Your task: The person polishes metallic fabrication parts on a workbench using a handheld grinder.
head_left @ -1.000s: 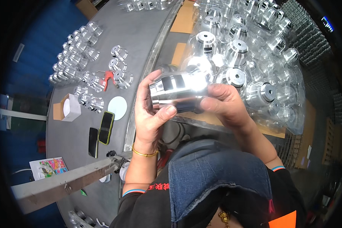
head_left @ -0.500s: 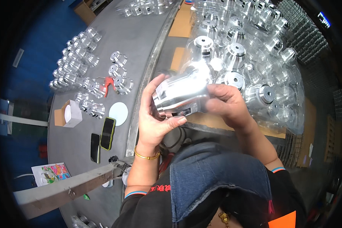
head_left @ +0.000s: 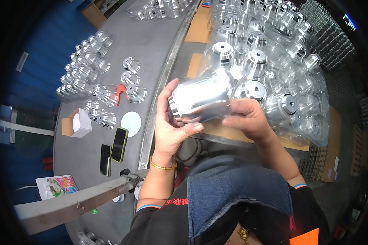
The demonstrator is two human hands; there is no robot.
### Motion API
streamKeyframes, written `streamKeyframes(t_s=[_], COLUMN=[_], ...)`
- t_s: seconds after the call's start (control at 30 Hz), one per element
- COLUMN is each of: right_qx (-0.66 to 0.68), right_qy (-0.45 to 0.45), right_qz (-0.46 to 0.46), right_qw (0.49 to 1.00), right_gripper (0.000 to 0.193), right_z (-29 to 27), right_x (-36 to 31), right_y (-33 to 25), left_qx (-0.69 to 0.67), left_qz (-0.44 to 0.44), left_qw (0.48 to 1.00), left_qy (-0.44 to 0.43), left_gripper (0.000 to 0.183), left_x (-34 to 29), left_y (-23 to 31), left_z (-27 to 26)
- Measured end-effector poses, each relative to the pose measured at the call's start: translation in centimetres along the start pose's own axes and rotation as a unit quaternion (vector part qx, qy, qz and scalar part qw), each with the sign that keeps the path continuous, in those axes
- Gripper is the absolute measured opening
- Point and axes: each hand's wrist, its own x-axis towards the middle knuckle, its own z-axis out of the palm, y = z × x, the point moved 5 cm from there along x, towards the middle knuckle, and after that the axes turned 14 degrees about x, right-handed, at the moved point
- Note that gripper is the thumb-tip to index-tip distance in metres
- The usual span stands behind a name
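In front of me a shiny silver metal cup-shaped part (head_left: 200,98) lies tilted on its side between my two hands. My left hand (head_left: 173,116) wraps round its left end, with the thumb along the lower side and the fingers behind. At the other end, my right hand (head_left: 247,116) pinches the rim between thumb and fingers. Just beyond it, similar silver parts (head_left: 256,61) stand in a clear plastic tray (head_left: 323,110).
On the grey table (head_left: 147,36) to the left stand rows of silver parts (head_left: 81,69), a red air gun (head_left: 120,92), a small white box (head_left: 79,122), a pale round disc (head_left: 131,124) and two phones (head_left: 118,145). A metal beam (head_left: 73,202) crosses the lower left.
The metal part has turned in my hands, so its dark slot no longer shows. The surroundings have shifted slightly right and down in view.
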Motion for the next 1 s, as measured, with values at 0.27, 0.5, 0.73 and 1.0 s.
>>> streamKeyframes(t_s=[0.27,0.5,0.73,1.0], right_qx=[-0.164,-0.348,-0.312,-0.268], right_qy=[-0.019,-0.013,0.208,0.336], right_qz=[-0.062,-0.245,-0.295,-0.31], right_qw=[0.984,0.905,0.879,0.848], right_gripper=[0.021,0.023,0.031,0.024], right_z=[-0.4,-1.2,-5.3,-9.0], right_x=[-0.7,-3.2,-12.3,-22.6], right_y=[-1.3,-3.4,-9.2,-12.6], left_qx=[0.012,0.056,0.106,0.372], left_qz=[-0.017,-0.017,-0.006,0.035], left_qw=[1.0,0.998,0.986,0.901], left_qy=[-0.023,-0.011,-0.127,-0.222], left_gripper=[0.095,0.095,0.093,0.078], left_x=[0.7,2.3,6.6,16.6], left_y=[-0.1,-1.3,-0.3,-4.4], left_z=[0.9,3.8,12.2,23.5])
